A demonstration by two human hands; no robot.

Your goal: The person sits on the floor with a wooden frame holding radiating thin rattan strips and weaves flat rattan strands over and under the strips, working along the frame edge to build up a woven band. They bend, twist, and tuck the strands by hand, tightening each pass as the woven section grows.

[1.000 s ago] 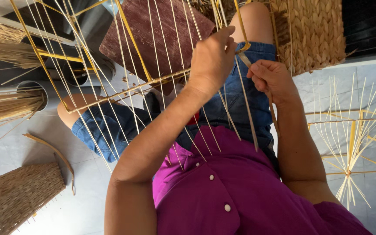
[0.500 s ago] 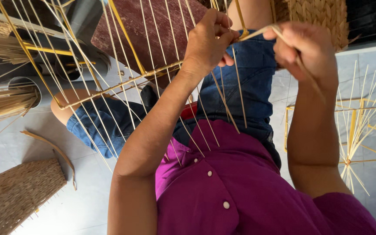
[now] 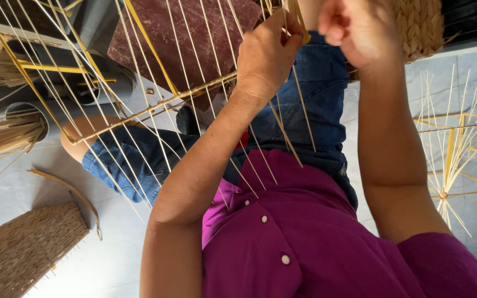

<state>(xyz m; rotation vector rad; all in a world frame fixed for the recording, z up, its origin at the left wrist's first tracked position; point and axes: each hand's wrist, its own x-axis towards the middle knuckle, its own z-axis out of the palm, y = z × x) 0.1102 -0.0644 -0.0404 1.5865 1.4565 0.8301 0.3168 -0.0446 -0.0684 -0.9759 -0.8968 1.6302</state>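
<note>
Nearest, the person's magenta shirt (image 3: 305, 243) filled the lower view, and from it both forearms rose toward a frame of thin pale bamboo splints (image 3: 155, 110) that fanned out over the lap and denim shorts (image 3: 305, 105), seemingly kept there so the hands could reach it. The left hand (image 3: 269, 55) was closed around several splints near a yellow strip, apparently steadying them, while the right hand (image 3: 360, 27) was curled into a loose fist just beside; whether it pinched anything could not be told. Farther off lay a woven basket (image 3: 23, 251) and a second splint frame (image 3: 454, 154) on the grey floor (image 3: 45, 182).
</note>
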